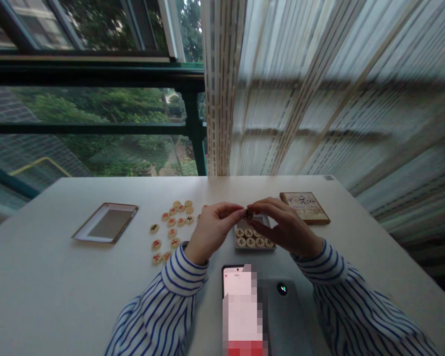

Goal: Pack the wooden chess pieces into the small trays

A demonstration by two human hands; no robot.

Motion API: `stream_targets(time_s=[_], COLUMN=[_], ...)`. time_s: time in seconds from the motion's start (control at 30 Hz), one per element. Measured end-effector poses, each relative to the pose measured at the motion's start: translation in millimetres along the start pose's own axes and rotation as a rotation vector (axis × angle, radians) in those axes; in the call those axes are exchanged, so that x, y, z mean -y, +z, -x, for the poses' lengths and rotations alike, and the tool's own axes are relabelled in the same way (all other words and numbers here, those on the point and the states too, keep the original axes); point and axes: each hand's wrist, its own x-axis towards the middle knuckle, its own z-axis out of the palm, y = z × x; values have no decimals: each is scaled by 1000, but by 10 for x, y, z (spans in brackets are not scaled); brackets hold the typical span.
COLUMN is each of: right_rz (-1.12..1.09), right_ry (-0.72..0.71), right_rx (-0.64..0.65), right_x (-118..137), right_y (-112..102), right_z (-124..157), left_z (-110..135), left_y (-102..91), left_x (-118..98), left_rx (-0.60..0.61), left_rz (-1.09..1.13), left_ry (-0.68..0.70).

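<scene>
My left hand [212, 230] and my right hand [282, 225] meet above a small tray [238, 245] that holds rows of round wooden chess pieces. Both hands pinch one round wooden piece [248, 214] between their fingertips, just over the tray. Several loose wooden pieces [172, 228] with red and black characters lie scattered on the white table [40, 287] to the left of my left hand. Both sleeves are blue-and-white striped.
An empty box half [106, 222] lies at the left of the table. A printed box lid [304, 207] rests at the right rear. A phone [243, 309] stands near the front edge, beside a grey device [282, 289]. Behind the table are a window railing and a striped curtain [319, 89].
</scene>
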Motion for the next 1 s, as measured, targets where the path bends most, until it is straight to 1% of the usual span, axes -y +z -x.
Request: stream_targets(time_s=[0.2, 0.43, 0.53, 0.67, 0.8, 0.9, 1.0], right_rz=[72, 87, 80, 97, 139, 160, 196], right_ry=[20, 44, 59, 99, 139, 151, 169], right_rx=[54, 148, 199, 235, 258, 272, 292], right_x=[-33, -130, -172, -227, -274, -304, -337], right_y=[-55, -77, -98, -146, -189, -203, -205], right_z=[32, 87, 118, 157, 175, 181, 194], left_z=[-79, -114, -118, -139, -162, -166, -162], left_y=[74, 132, 131, 89, 43, 24, 12], left_x=[93, 133, 193, 291, 348, 373, 391], left_rx=[18, 47, 61, 77, 90, 78, 64], left_rz=[17, -65, -113, -184, -318, -489, -597], left_ry=[16, 1, -8, -5, 4, 46, 87])
